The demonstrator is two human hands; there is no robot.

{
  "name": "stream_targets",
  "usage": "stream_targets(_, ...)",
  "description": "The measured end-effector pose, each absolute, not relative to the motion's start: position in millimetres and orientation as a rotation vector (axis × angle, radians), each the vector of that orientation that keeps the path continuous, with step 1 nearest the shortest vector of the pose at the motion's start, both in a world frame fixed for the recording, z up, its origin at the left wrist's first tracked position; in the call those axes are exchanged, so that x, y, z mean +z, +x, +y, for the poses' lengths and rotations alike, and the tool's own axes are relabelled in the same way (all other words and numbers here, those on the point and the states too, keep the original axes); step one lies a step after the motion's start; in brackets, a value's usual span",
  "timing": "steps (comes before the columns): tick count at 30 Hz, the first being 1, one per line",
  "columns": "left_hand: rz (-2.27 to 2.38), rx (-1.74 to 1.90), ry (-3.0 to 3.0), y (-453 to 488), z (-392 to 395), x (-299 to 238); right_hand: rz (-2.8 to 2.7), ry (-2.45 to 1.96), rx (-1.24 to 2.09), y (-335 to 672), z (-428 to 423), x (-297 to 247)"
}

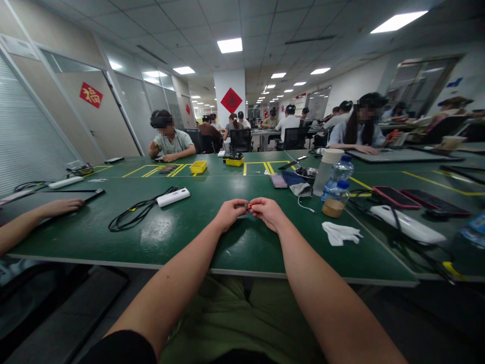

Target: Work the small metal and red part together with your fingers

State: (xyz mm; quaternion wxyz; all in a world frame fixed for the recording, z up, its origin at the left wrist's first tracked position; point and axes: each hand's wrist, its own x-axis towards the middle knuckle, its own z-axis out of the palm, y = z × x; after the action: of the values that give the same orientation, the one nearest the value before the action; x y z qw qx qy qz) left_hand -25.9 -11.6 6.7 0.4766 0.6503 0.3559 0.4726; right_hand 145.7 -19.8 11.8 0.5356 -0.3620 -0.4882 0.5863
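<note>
Both hands meet over the green table (204, 237), fingertips close together. My left hand (229, 214) pinches a small dark, metallic-looking piece (245, 206). With thumb and forefinger, my right hand (269, 211) grips a small orange-red part (249, 206) at the end of that piece. The two parts touch or are joined; I cannot tell which. Fingers cover most of them, and they are too small to name exactly.
A white power bank (173, 197) with a coiled black cable lies left. Bottles (335, 198), a white tissue (341, 233) and phones (396, 197) are right. Yellow trays (198, 167) and a metal bowl (306, 173) stand farther back. A neighbour's hand (64, 206) rests at left.
</note>
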Motion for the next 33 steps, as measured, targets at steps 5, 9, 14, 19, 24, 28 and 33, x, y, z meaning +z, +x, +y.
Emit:
stream_targets(5, 0.886, 1.176, 1.637, -25.6, -12.5, 7.2, -1.161, -0.853, 1.420, 145.5, -20.6, 12.4)
stream_targets(9, 0.915, 1.189, 1.663, -25.2, -12.7, 8.1, -1.159, -0.848, 1.422, 145.4, -21.3, 13.4)
stream_targets(14, 0.961, 1.199, 1.692, -25.5, -12.9, 9.5, -1.150, -0.857, 1.416, 145.5, -21.3, 14.0)
stream_targets(19, 0.986, 1.209, 1.701, -25.9, -13.4, 9.2, -1.125, -0.864, 1.411, 146.3, -20.9, 13.6)
stream_targets(24, 0.995, 1.219, 1.708, -25.9, -14.1, 11.7, -1.105, -0.834, 1.423, 146.8, -20.9, 13.5)
stream_targets(28, 0.996, 1.232, 1.706, -25.4, -14.5, 13.4, -1.098, -0.809, 1.441, 146.0, -21.8, 13.7)
stream_targets(33, 0.961, 1.226, 1.698, -25.3, -14.5, 12.2, -1.095, -0.795, 1.446, 145.4, -21.3, 12.9)
